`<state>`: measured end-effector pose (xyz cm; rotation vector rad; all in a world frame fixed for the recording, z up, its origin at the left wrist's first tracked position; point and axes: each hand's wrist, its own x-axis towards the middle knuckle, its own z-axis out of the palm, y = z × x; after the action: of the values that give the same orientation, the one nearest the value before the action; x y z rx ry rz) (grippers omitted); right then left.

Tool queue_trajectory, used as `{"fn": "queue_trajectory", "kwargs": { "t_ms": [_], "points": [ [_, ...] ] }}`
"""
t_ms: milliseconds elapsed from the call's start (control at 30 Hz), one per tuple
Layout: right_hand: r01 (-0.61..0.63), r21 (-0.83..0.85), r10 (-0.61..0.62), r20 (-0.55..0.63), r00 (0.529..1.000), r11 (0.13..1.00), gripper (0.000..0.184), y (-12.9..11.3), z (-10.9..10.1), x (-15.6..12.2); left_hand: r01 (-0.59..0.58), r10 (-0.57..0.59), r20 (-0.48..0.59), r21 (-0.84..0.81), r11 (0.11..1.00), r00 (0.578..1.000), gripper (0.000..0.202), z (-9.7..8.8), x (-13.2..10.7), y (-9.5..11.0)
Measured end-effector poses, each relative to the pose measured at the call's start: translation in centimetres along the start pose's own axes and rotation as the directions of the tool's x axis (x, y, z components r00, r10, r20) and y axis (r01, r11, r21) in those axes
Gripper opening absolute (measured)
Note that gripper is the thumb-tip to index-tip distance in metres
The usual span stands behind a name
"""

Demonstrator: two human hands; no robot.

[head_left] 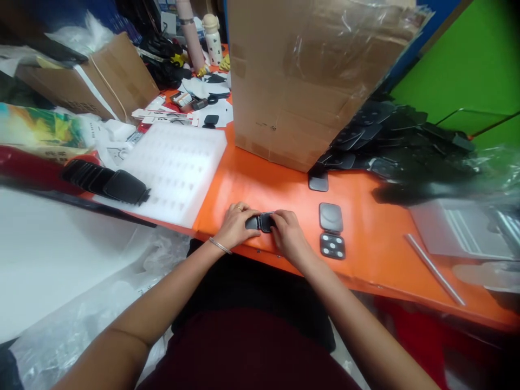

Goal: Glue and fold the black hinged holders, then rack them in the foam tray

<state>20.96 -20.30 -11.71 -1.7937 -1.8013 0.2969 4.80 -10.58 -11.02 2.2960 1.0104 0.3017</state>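
One black case (266, 222), opened at hinge, near front edge of orange table (260, 179), between person's hands. Left hand (236, 225): grasping left half, thumb below, fingers above. Right hand (287, 232): fingers closed on right half. Around held case, 12 o'clock pointing away from person: second case (330, 218), open, near half white-dotted, 3 o'clock; foam block (179, 162), 10 o'clock; carton (280, 92), 12 o'clock; black pile (374, 130), 2 o'clock.

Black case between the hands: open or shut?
Open: the black case shows both halves spread side by side, the left hand on one, the right hand on the other.
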Motion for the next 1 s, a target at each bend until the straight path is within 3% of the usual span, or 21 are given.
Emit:
{"fn": "queue_trajectory", "kwargs": {
  "t_ms": [367,600,800,1000],
  "points": [
    [0.179,-0.127,-0.152,0.202,0.968,0.976,0.025,-0.2,-0.8,1.9,-0.012,0.010,-0.037,-0.056,0.998,0.999,0.050,0.6,-0.3,-0.7],
    [0.167,-0.043,-0.149,0.273,0.951,0.985,0.024,-0.1,-1.5,2.8,-0.032,0.027,-0.072,-0.060,0.998,0.997,0.045,0.7,-0.5,-0.6],
    [0.152,-0.020,-0.130,0.421,0.898,0.988,0.036,-0.2,-3.1,3.9,-0.031,0.026,-0.077,-0.069,0.997,0.997,0.045,0.6,-0.8,-0.4],
    [0.188,-0.042,-0.145,0.483,0.864,0.981,0.036,0.2,-3.0,5.1,-0.017,0.012,-0.090,-0.060,0.998,0.996,0.046,0.7,-0.8,-0.3]
  ]
}}
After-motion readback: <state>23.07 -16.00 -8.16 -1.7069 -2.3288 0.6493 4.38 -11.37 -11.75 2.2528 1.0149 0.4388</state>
